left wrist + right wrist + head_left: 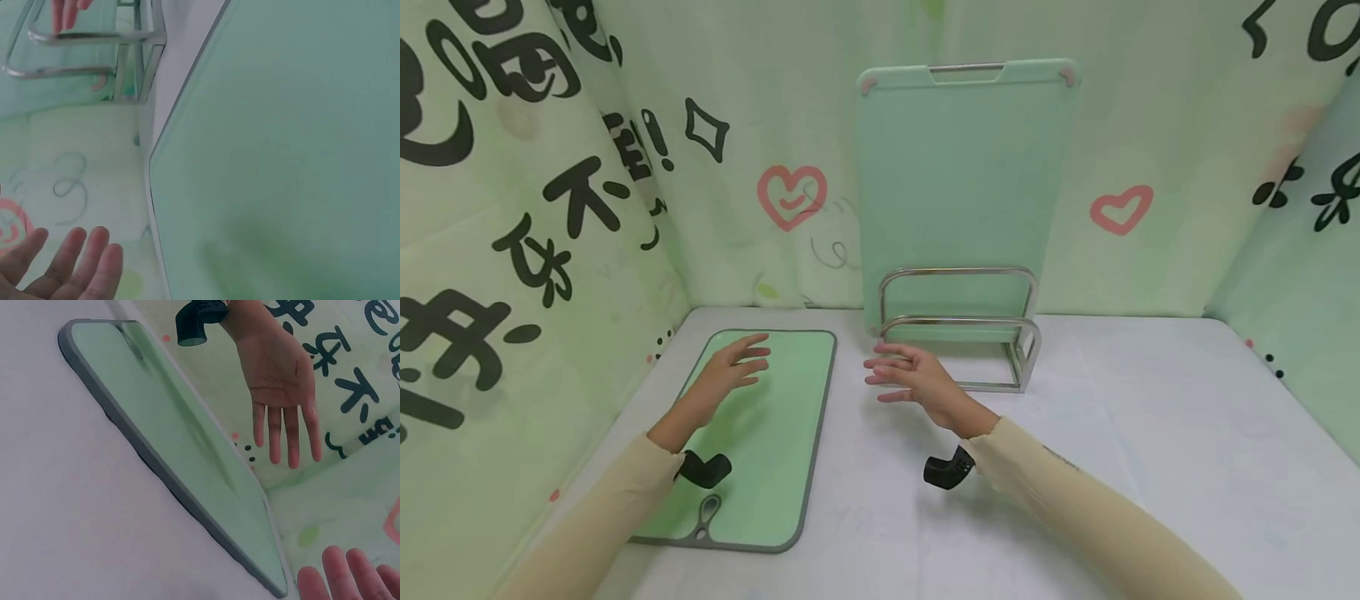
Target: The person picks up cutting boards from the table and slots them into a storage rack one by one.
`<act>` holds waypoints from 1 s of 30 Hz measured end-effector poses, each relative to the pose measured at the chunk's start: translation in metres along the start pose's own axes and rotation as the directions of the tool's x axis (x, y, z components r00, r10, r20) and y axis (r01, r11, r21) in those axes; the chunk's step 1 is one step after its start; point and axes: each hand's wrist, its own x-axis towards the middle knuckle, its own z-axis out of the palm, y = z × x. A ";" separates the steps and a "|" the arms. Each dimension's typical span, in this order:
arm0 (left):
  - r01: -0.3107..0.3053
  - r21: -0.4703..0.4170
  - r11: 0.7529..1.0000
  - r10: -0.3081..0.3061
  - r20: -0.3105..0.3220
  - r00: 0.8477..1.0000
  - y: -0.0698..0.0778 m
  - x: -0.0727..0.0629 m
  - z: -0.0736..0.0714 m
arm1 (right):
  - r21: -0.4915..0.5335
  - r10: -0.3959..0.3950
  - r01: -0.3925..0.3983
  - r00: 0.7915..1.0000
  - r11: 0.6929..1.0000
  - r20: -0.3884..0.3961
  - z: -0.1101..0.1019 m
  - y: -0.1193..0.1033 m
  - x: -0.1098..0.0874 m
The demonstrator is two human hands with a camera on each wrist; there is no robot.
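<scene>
A light green cutting board (790, 433) with a grey rim lies flat at the left of the white table. Above its far half hovers my left hand (727, 377), fingers spread and holding nothing; its shadow falls on the board. My right hand (921, 383) is in the air in front of a metal rack (1030, 333), its fingers extended and nothing in them. A second, mint green board (958, 175) stands upright in that rack, leaning near the back curtain. In the right wrist view the left palm (281, 375) faces the camera.
Printed curtains (790, 83) enclose the table at the back and both sides. The white tablecloth (1150, 417) extends to the right of the rack. A black camera mount is worn on each wrist, such as the right mount (947, 469).
</scene>
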 end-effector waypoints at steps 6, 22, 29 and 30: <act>0.132 -0.047 0.990 -0.130 0.053 0.990 -0.003 -0.001 -0.023 | 0.031 0.080 -0.081 0.996 0.996 0.027 0.006 0.006 0.008; 0.327 -0.025 0.945 -0.325 0.059 0.944 -0.018 -0.001 -0.063 | 0.235 0.327 -0.328 0.944 0.915 0.046 0.028 0.013 0.027; 0.404 -0.008 0.915 -0.404 -0.022 0.915 -0.023 -0.006 -0.074 | 0.293 0.322 -0.332 0.943 0.897 0.082 0.030 0.023 0.033; 0.416 -0.016 0.909 -0.416 -0.031 0.909 -0.025 -0.007 -0.076 | 0.297 0.329 -0.338 0.941 0.893 0.082 0.032 0.023 0.033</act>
